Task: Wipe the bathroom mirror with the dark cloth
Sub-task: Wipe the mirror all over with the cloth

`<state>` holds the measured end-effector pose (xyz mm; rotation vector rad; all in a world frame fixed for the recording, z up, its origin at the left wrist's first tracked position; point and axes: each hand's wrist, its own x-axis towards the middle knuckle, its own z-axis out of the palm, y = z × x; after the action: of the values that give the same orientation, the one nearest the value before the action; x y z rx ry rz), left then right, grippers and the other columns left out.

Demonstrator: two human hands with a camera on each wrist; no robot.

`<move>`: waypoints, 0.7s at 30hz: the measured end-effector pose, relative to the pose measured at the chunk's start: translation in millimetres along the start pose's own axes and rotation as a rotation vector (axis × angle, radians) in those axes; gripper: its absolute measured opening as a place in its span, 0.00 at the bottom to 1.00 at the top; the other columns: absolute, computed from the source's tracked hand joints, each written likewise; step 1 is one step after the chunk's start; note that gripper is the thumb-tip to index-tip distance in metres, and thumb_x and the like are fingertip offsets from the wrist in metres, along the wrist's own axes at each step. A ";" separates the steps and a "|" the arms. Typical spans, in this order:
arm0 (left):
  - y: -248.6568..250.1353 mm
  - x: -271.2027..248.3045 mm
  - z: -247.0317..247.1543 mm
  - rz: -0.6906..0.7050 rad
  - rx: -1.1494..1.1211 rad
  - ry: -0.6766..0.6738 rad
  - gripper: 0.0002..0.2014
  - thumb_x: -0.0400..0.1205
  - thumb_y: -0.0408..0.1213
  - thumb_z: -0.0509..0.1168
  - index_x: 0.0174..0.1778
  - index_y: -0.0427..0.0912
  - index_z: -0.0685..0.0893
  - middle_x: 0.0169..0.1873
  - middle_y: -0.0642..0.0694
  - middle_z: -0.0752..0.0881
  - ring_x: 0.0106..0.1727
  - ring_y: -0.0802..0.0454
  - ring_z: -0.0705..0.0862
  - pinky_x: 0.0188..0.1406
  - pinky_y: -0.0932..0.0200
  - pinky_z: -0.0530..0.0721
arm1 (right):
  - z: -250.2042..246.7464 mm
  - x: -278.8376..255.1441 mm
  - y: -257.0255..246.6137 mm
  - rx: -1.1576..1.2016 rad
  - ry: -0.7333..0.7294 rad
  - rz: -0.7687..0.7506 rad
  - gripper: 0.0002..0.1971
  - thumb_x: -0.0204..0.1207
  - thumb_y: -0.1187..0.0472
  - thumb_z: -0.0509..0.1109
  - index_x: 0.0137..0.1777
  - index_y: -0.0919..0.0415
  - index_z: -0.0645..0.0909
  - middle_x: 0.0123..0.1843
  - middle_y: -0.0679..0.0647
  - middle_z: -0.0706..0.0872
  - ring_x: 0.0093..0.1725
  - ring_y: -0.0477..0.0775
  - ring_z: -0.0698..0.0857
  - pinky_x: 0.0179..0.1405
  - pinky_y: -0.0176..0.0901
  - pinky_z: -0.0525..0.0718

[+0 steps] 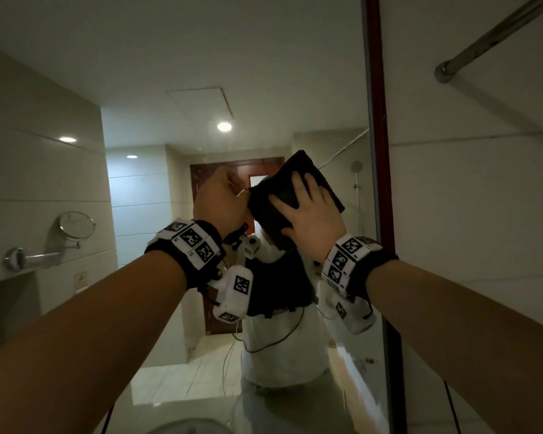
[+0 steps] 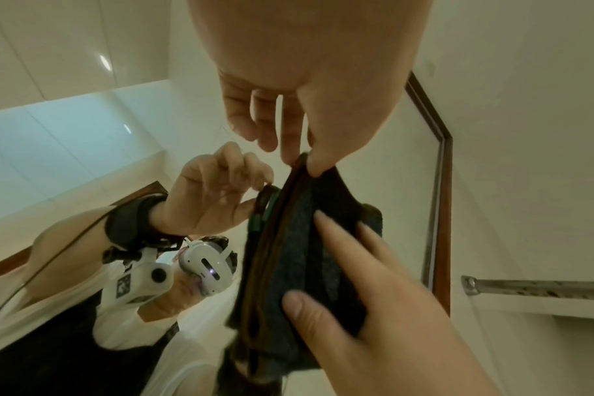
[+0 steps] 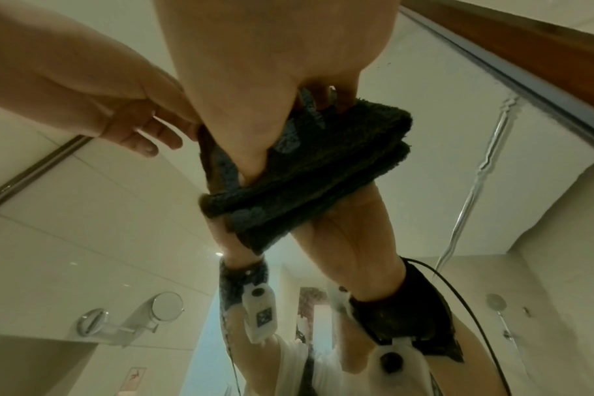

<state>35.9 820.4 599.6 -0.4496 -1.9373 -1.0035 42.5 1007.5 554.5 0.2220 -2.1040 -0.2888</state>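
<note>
My right hand (image 1: 311, 220) presses the folded dark cloth (image 1: 282, 195) flat against the mirror (image 1: 264, 73), fingers straight, near its right-hand wooden frame (image 1: 377, 120). My left hand (image 1: 220, 198) pinches the cloth's left edge. Reflected: tiled walls, a round shaving mirror (image 1: 76, 225), a wooden door (image 1: 201, 177). No legible writing.

One cloth (image 1: 276, 211) (folded), two hands (image 1: 264, 208).
</note>
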 end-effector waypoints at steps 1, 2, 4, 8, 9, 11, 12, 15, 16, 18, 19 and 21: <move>-1.9 -0.4 -2.6 0.005 0.057 0.045 0.07 0.75 0.42 0.69 0.46 0.54 0.78 0.51 0.53 0.83 0.56 0.49 0.82 0.58 0.45 0.81 | 2.2 -1.3 2.4 -0.034 -0.018 0.008 0.39 0.78 0.43 0.69 0.85 0.42 0.55 0.87 0.67 0.46 0.85 0.73 0.49 0.81 0.68 0.58; -2.4 -1.5 -5.5 0.017 0.129 0.079 0.08 0.75 0.44 0.70 0.48 0.56 0.80 0.55 0.50 0.81 0.60 0.46 0.79 0.61 0.41 0.78 | 4.5 -3.7 5.0 -0.050 -0.021 0.027 0.39 0.79 0.42 0.67 0.85 0.41 0.52 0.87 0.67 0.43 0.85 0.72 0.47 0.81 0.67 0.57; -4.8 -3.0 -8.9 0.066 0.278 0.113 0.12 0.75 0.48 0.69 0.55 0.56 0.83 0.64 0.46 0.77 0.68 0.40 0.74 0.63 0.35 0.75 | 8.3 -10.5 9.3 -0.048 -0.007 0.082 0.37 0.80 0.41 0.65 0.85 0.42 0.52 0.87 0.67 0.43 0.85 0.73 0.47 0.81 0.68 0.56; -17.0 1.0 -10.6 0.077 0.434 0.069 0.21 0.76 0.49 0.67 0.66 0.57 0.80 0.75 0.46 0.69 0.75 0.37 0.66 0.66 0.31 0.71 | 9.1 -18.3 20.6 -0.081 0.027 0.169 0.38 0.78 0.39 0.66 0.85 0.46 0.57 0.86 0.67 0.49 0.84 0.74 0.52 0.79 0.70 0.59; -20.8 3.2 -9.7 0.082 0.469 0.064 0.22 0.77 0.48 0.67 0.68 0.58 0.79 0.77 0.46 0.67 0.77 0.37 0.64 0.68 0.31 0.69 | 9.3 -19.1 24.1 -0.091 0.040 0.176 0.38 0.78 0.39 0.67 0.85 0.48 0.58 0.86 0.66 0.50 0.84 0.73 0.52 0.79 0.70 0.60; -25.6 4.5 -8.9 0.114 0.533 0.044 0.26 0.77 0.47 0.67 0.73 0.58 0.74 0.79 0.44 0.64 0.79 0.36 0.62 0.69 0.29 0.69 | 10.8 -20.9 30.5 -0.085 0.049 0.203 0.40 0.77 0.40 0.68 0.85 0.51 0.58 0.87 0.66 0.48 0.84 0.73 0.52 0.79 0.71 0.60; -26.0 3.6 -8.7 0.112 0.541 0.027 0.29 0.76 0.45 0.67 0.75 0.58 0.72 0.80 0.43 0.63 0.79 0.34 0.61 0.69 0.29 0.70 | 11.7 -21.9 33.5 -0.068 0.047 0.228 0.40 0.77 0.40 0.67 0.85 0.52 0.57 0.87 0.66 0.46 0.84 0.73 0.51 0.79 0.71 0.60; -26.8 0.8 -9.0 0.105 0.562 0.014 0.32 0.76 0.43 0.63 0.79 0.57 0.67 0.80 0.42 0.61 0.78 0.32 0.60 0.66 0.30 0.73 | 14.2 -23.8 41.0 -0.024 0.027 0.294 0.41 0.79 0.40 0.65 0.86 0.52 0.51 0.88 0.65 0.43 0.85 0.74 0.48 0.79 0.74 0.58; -25.7 0.3 -9.3 0.108 0.581 0.022 0.33 0.75 0.42 0.65 0.79 0.58 0.67 0.80 0.42 0.61 0.78 0.32 0.61 0.64 0.30 0.74 | 14.4 -24.3 43.1 -0.012 0.017 0.301 0.41 0.80 0.39 0.64 0.86 0.50 0.50 0.88 0.65 0.42 0.85 0.74 0.46 0.80 0.75 0.56; -26.2 2.7 -8.8 0.103 0.607 0.022 0.35 0.74 0.38 0.70 0.78 0.58 0.68 0.79 0.43 0.62 0.76 0.31 0.62 0.59 0.29 0.77 | 14.2 -25.5 47.1 0.023 0.003 0.307 0.40 0.80 0.39 0.63 0.86 0.47 0.49 0.88 0.64 0.40 0.85 0.73 0.43 0.80 0.75 0.53; -26.2 4.2 -8.9 0.102 0.621 0.014 0.36 0.73 0.37 0.71 0.78 0.58 0.69 0.79 0.42 0.62 0.75 0.31 0.63 0.58 0.29 0.77 | 14.3 -26.0 48.6 0.042 0.000 0.311 0.39 0.81 0.39 0.63 0.86 0.46 0.48 0.88 0.63 0.38 0.85 0.73 0.42 0.80 0.76 0.52; -25.5 5.5 -9.2 0.109 0.656 0.006 0.37 0.71 0.36 0.73 0.77 0.58 0.70 0.78 0.41 0.63 0.73 0.30 0.65 0.57 0.29 0.78 | 14.8 -24.9 49.0 0.070 0.004 0.316 0.39 0.81 0.39 0.62 0.87 0.43 0.46 0.87 0.63 0.37 0.85 0.74 0.40 0.80 0.77 0.49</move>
<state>21.6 797.2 594.8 -0.1681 -2.0732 -0.2605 40.7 1062.8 541.2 -0.0702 -2.1092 -0.0261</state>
